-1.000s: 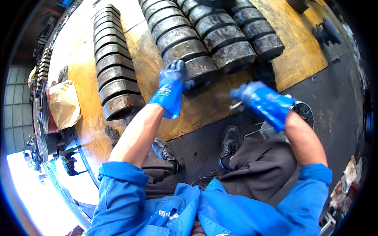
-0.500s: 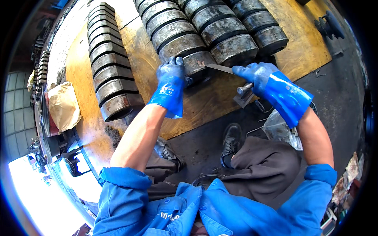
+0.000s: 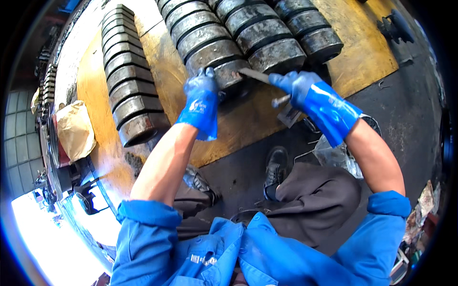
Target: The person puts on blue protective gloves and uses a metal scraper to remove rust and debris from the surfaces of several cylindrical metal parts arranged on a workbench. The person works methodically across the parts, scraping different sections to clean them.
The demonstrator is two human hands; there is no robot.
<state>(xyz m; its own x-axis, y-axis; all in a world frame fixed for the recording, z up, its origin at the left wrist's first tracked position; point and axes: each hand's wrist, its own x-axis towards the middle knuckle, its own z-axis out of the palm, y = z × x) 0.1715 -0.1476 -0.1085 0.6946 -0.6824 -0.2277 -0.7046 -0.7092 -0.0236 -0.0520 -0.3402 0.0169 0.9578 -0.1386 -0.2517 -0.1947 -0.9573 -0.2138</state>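
Observation:
My left hand (image 3: 200,93), in a blue rubber glove, is at the near end of a row of thick, dark steel rings lying on their sides. Its fingers curl against the left edge of the end ring (image 3: 230,75). My gloved right hand (image 3: 298,88) is closed around a flat metal file (image 3: 255,75). The file points left, its tip at the end ring's upper right surface. Below the right hand's fingers a short metal rod (image 3: 280,101) sticks out; I cannot tell whether it belongs to the file.
More ring rows lie alongside, one to the right (image 3: 276,56) and a separate one (image 3: 136,102) at left, on a yellowish board (image 3: 229,131). Brown paper (image 3: 75,131) lies far left. A clear plastic bag (image 3: 336,155) is beside my right knee. A black spool-like part (image 3: 395,27) stands far right.
My right hand and the file have moved left along the end ring. The left hand stays at that ring. The whole view has shifted slightly.

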